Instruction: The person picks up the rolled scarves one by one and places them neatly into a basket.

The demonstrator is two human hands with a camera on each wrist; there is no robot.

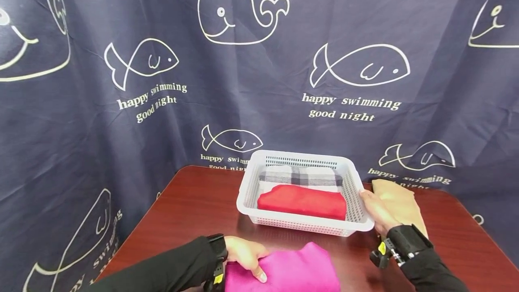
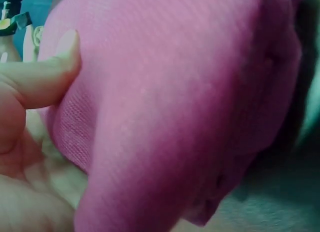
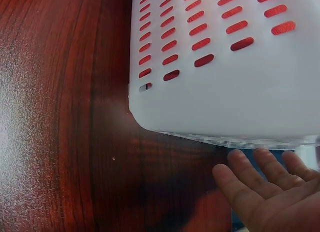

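Note:
My left hand (image 1: pixel 245 253) grips a folded magenta cloth (image 1: pixel 298 269) at the near side of the table, thumb on top. The left wrist view shows the fine weave of this cloth (image 2: pixel 165 92), its far side bulging away from the thumb. At the right end of a white perforated plastic basket (image 1: pixel 300 221), my right hand (image 1: pixel 379 213) is right against the rim. In the right wrist view that hand's fingers (image 3: pixel 240 187) reach out loosely beside the basket wall. Inside the basket lie a folded red cloth (image 1: pixel 302 201) and, behind it, a grey-and-white checked cloth (image 1: pixel 300 175).
A beige cloth (image 1: pixel 401 199) lies on the table right of the basket, partly covered by my right hand. The reddish-brown wooden table (image 1: pixel 194 202) ends at a dark blue curtain (image 1: pixel 259 84) with white whale and fish drawings.

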